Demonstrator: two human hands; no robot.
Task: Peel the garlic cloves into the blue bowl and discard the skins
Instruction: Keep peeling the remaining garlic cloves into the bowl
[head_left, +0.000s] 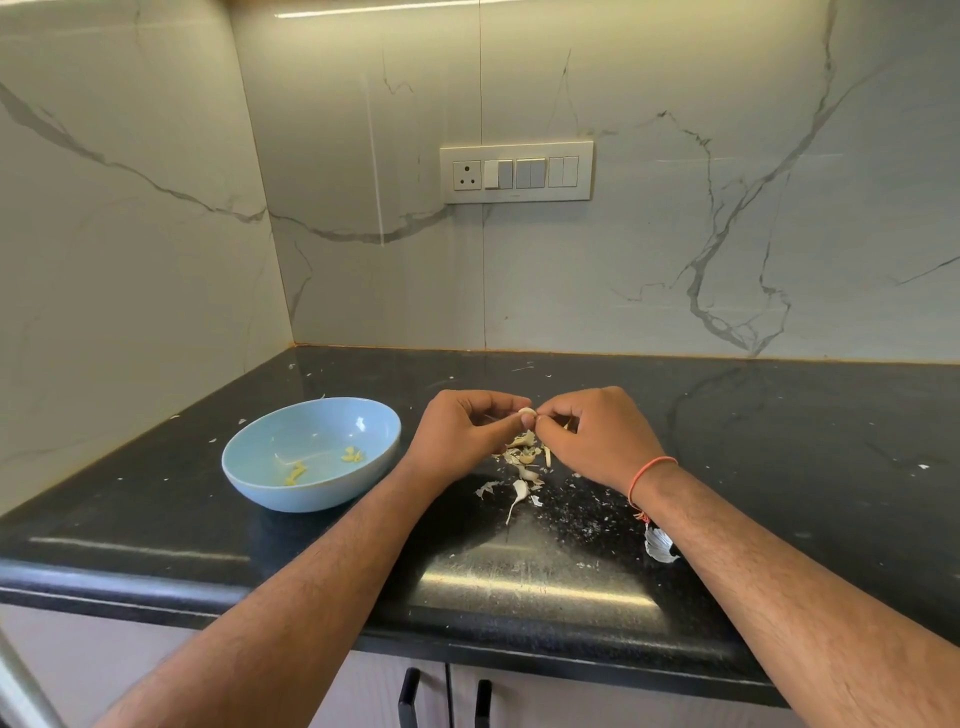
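Wall: pale marble-look tiles with grey veins, glossy, meeting in a corner at the bench's back left.
Bench (208, 525): black polished stone with a rounded front edge, speckled with pale flecks.
Switch plate (516, 173): cream rectangle on the back wall, with one round-pin socket and rocker switches.
Blue bowl (311, 486): smooth, shallow, round, pale blue, standing left of centre near the bench's front edge; a few small yellowish pieces lie inside.
Left hand (460, 434): fingers curled, thumb and fingertips pinching the garlic clove above the middle of the bench, just right of the bowl.
Right hand (597, 436): fingers curled, fingertips pinching at the same clove from the other side; an orange thread circles its wrist.
Skins (519, 470): thin, papery, off-white scraps heaped on the bench under both hands; one larger ribbed white piece (658, 545) lies nearer the front edge, beside the right forearm.
Garlic clove (527, 412): small, whitish, rounded, held between the two hands.
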